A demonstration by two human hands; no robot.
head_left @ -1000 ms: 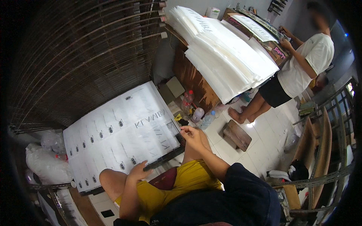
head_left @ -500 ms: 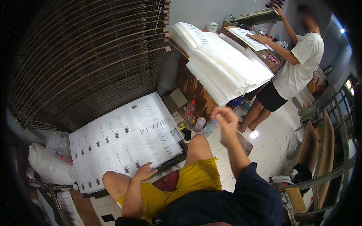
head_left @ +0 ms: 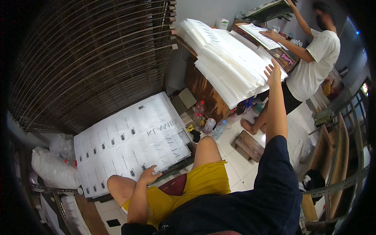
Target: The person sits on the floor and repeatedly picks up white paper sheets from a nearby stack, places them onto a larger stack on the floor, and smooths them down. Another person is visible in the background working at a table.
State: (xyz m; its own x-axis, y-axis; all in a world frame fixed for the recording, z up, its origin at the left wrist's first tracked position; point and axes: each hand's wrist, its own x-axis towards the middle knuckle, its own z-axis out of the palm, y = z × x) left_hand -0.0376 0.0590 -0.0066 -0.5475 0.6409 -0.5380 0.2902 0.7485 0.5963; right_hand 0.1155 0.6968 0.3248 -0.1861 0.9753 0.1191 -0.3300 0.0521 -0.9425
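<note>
My right hand (head_left: 273, 73) is stretched out to the far right, fingers apart and holding nothing. It is at the near right corner of a tall stack of white sheets (head_left: 231, 58); whether it touches them I cannot tell. My left hand (head_left: 148, 175) hangs by my knee with its fingers loosely apart. Under and beyond it lie white printed sheets (head_left: 117, 147) with dark lettering and small dark marks, spread over a low rack. The left fingertips are close to the near edge of these sheets.
A tall wire drying rack (head_left: 94, 58) rises behind the printed sheets. Plastic bottles (head_left: 199, 111) and a small wooden stool (head_left: 250, 145) stand on the tiled floor. A co-worker in a white shirt (head_left: 323, 53) handles a frame (head_left: 270, 12) and paper at a bench. A stuffed plastic bag (head_left: 53, 168) is at left.
My right hand has gone from over the floor up and right to the corner of the sheet stack, its fingers spreading. My left hand has barely moved.
</note>
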